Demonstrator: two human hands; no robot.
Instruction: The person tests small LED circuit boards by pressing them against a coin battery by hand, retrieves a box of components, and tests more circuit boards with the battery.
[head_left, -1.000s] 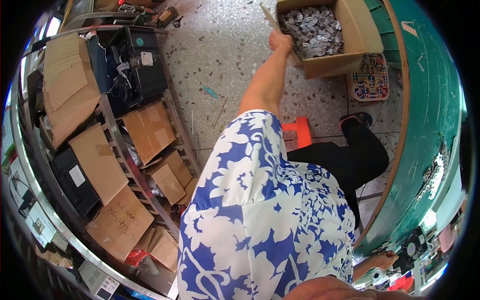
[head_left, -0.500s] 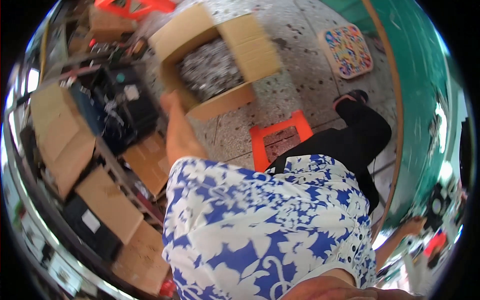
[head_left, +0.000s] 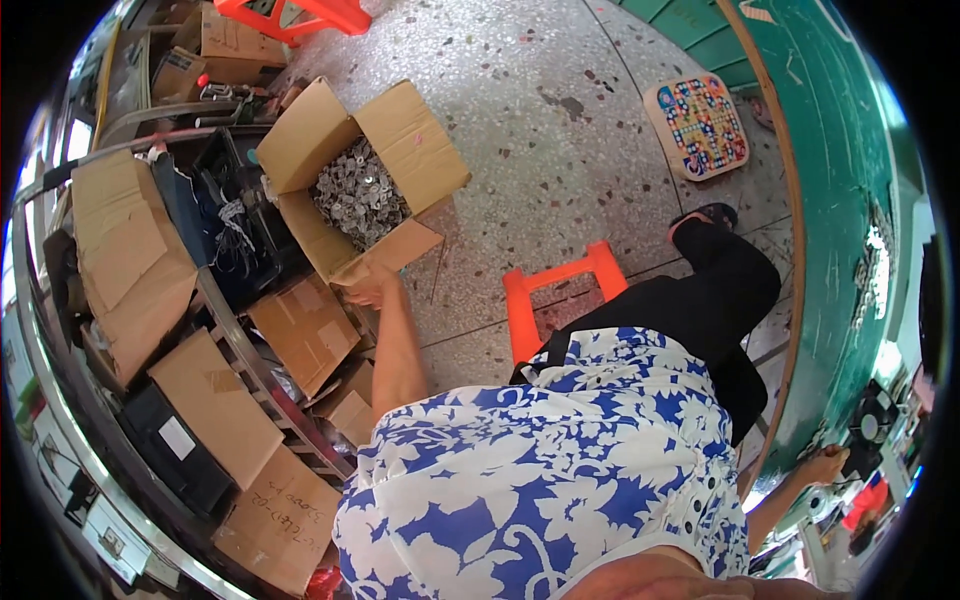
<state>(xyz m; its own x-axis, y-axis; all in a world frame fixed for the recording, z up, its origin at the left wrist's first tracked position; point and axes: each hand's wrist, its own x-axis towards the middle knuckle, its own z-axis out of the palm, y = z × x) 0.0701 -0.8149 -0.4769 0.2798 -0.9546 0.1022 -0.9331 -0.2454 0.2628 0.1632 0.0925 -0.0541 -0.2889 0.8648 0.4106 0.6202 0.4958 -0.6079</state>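
Note:
My left hand (head_left: 368, 287) grips the near edge of an open cardboard box (head_left: 308, 228) on the floor, at its near left corner by a lowered flap. Inside the box lies a heap of small grey, shiny metal-looking pieces (head_left: 362, 195); their exact kind is too small to tell. Far to the lower right, my right hand (head_left: 825, 465) rests at the edge of the green worktop (head_left: 840, 300), beside a black round-faced device (head_left: 872, 415). Its fingers are too small to make out clearly.
An orange stool (head_left: 517, 310) stands before my legs. A stool with a colourful patterned seat (head_left: 700, 128) is at the right. On the left, a metal rack (head_left: 245, 350) holds cartons and a black bin with cables (head_left: 235, 235). Another orange stool (head_left: 300, 15) stands at the back.
The box has slid left and toward me across the floor, with my left hand at its near corner. My right hand has hardly moved.

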